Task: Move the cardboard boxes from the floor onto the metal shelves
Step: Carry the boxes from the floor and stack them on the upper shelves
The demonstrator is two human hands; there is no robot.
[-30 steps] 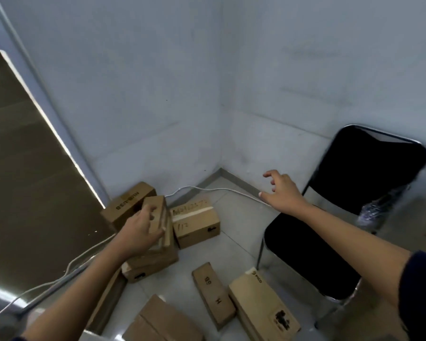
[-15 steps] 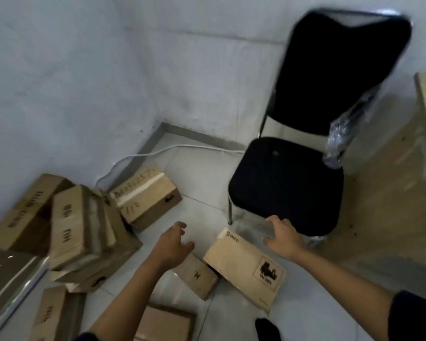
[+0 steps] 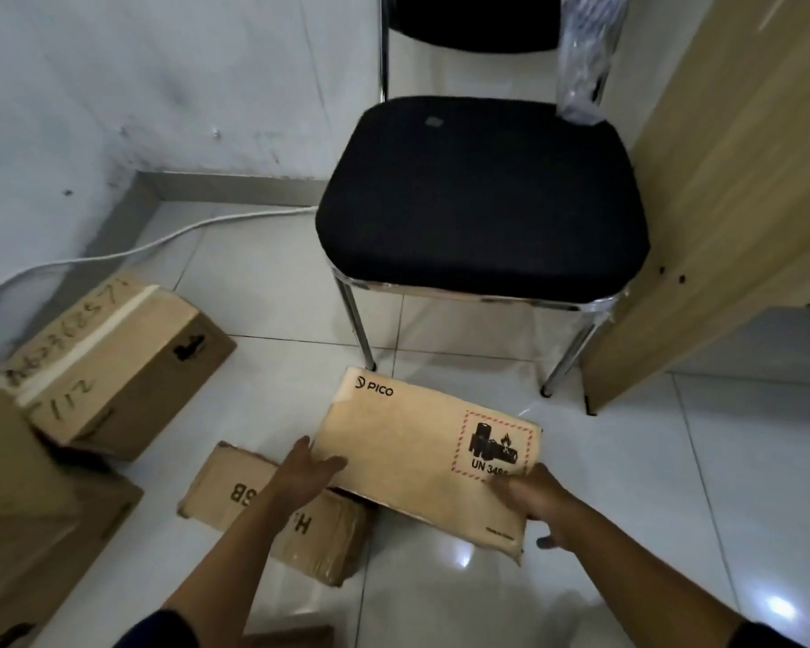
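A flat cardboard box marked PICO (image 3: 408, 441), with a red-bordered battery label, lies on the white tile floor in front of the chair. My left hand (image 3: 307, 474) presses against its left edge. My right hand (image 3: 534, 500) grips its near right corner, fingers over the top. A smaller box with black letters (image 3: 235, 488) lies partly under my left forearm and the PICO box. A taped box with handwritten numbers (image 3: 113, 362) sits at the left. More cardboard boxes (image 3: 34, 516) fill the lower left. No metal shelves are in view.
A black padded chair (image 3: 478, 189) with chrome legs stands just behind the PICO box. A light wooden panel (image 3: 730, 189) leans at the right. A white cable (image 3: 169, 236) runs along the wall base. Plastic wrap (image 3: 585, 53) hangs on the chair back.
My view has swung down and right from the stack of boxes to the floor by the chair. Both hands dropped to the PICO box and now hold its edges.
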